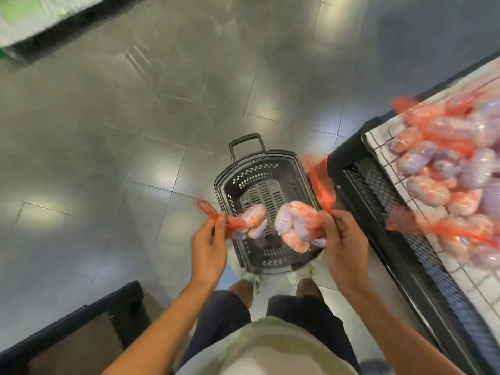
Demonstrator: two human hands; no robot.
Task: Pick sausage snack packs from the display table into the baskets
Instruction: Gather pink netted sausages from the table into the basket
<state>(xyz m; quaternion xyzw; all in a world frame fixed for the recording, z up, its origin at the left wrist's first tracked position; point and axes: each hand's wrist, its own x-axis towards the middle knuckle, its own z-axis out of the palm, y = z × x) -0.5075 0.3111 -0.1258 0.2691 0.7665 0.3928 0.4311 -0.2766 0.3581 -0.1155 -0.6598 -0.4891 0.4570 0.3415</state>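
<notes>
- Left hand (209,240): gripping the red net neck of a small sausage pack (250,220), hung over the basket's (266,155) left side.
- Right hand (342,239): pinching a fuller pack (296,226) over the basket's right side, straight above the opening.
- Right of the basket: display table (378,196) heaped with more packs (443,169), nearer the right hand.

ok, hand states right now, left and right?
Left hand: closed grip on the left sausage pack, above the basket.
Right hand: closed grip on the right sausage pack.

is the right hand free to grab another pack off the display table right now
Probably not: the right hand already grips a netted sausage pack over the basket. The display table sits beside it.
</notes>
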